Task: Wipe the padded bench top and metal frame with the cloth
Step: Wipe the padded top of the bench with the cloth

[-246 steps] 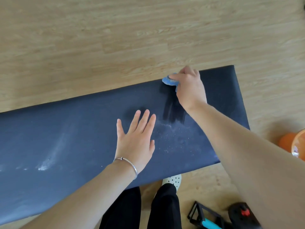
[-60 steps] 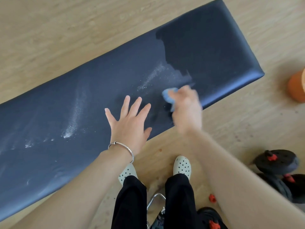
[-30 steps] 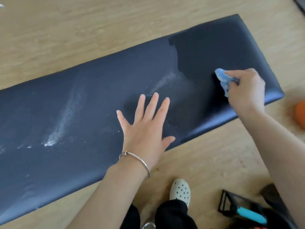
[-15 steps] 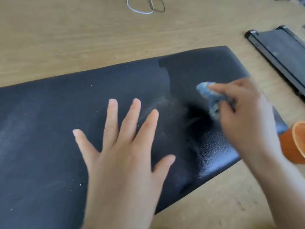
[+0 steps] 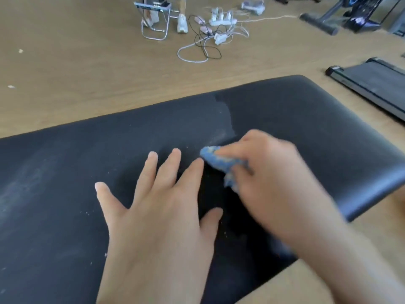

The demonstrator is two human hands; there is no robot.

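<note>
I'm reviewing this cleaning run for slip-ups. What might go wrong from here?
1. The left hand lies flat on the bench top right beside the cloth, so strokes of the right hand may bump it or skip the patch beneath it.
2. The cloth looks speckled with pale crumbs; it may smear the dusty haze at the left end rather than lift it.
</note>
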